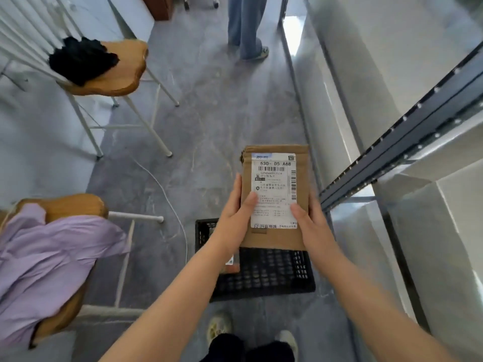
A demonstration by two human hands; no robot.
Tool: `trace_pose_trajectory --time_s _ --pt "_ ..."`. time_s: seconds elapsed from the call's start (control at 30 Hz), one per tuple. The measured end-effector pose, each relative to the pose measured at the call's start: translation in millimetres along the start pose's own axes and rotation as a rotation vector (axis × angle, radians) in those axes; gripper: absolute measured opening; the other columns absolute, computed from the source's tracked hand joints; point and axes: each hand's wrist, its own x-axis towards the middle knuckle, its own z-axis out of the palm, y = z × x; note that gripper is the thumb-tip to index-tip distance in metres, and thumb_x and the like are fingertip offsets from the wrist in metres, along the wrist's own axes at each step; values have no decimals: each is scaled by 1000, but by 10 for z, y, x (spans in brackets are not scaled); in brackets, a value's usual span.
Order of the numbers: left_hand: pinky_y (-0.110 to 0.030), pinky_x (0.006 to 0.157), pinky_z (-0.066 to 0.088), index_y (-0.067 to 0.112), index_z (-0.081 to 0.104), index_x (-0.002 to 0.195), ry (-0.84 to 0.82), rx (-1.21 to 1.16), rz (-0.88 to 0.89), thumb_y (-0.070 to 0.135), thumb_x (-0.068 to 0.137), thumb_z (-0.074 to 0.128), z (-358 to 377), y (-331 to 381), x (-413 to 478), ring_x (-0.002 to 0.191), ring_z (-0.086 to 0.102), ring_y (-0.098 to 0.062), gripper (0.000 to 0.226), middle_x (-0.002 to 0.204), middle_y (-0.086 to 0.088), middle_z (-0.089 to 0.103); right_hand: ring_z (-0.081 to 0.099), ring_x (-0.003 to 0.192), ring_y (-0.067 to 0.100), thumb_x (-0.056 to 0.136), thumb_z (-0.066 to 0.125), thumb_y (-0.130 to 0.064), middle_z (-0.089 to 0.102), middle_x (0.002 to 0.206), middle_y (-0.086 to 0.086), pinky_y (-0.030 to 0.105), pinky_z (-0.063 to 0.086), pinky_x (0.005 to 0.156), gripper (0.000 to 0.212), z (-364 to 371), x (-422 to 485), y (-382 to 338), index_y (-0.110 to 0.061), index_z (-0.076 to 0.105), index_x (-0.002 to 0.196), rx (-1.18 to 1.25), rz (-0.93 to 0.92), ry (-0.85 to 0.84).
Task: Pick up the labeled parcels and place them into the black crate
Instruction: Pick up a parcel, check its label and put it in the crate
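Head view: brown cardboard parcel (pixel 274 239) held flat in the lower centre of the frame, label (pixel 274 190) face up, above the far edge of the black crate (pixel 264 278). Both grips are grasping the parcel. The left hand (pixel 231 226) is on its left edge with the thumb laid on the label. The right hand (pixel 315 228) is on its right edge, thumb likewise on the label. The fingers beneath are hidden.

The black crate stands on the grey floor (pixel 209 126) below the hands. A second parcel (pixel 231 262) lies inside at the crate's left side, largely covered by the left forearm.

A white cable (pixel 170 202) runs across the floor left of the crate. A wooden stool (pixel 122 71) at upper left carries a black cloth (pixel 81 60). Another stool (pixel 65 207) at lower left is draped with a lilac garment (pixel 52 257). A metal rack (pixel 407 142) occupies the right side. A standing person's legs (pixel 245 24) are at top centre.
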Motion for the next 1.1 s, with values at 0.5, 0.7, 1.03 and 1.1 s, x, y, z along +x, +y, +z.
trace_pose_trajectory --time_s 0.5,0.7,1.03,1.1 --pt "-47 106 42 27 23 141 13 309 -260 38 92 56 -646 -4300 1967 129 44 -21 60 142 -3 41 56 111 1 91 57 -28 52 132 -11 21 51 87 71 -55 1476 4593 -35 15 148 -178 244 -137" --pt "-44 104 44 22 29 144 149 422 -249 28 94 55 -641 -4978 2322 125 49 -19 57 139 -2 49 56 113 7 92 54 -20 54 130 -8 30 48 94 67 37 1836 5435 -34 19 147 -173 263 -102" --pt "-37 113 29 10 7 151 278 586 -359 18 97 48 -589 -5229 2494 137 35 -26 69 150 -10 35 48 125 14 94 52 -13 49 140 1 38 39 108 63 234 1934 5672 -25 21 148 -217 303 -59" --pt "-38 114 26 12 -1 151 250 582 -404 20 98 47 -594 -5241 2516 140 30 -27 72 154 -10 28 47 126 15 94 52 -14 48 140 2 39 38 108 63 247 1932 5663 -23 20 148 -241 294 -70"
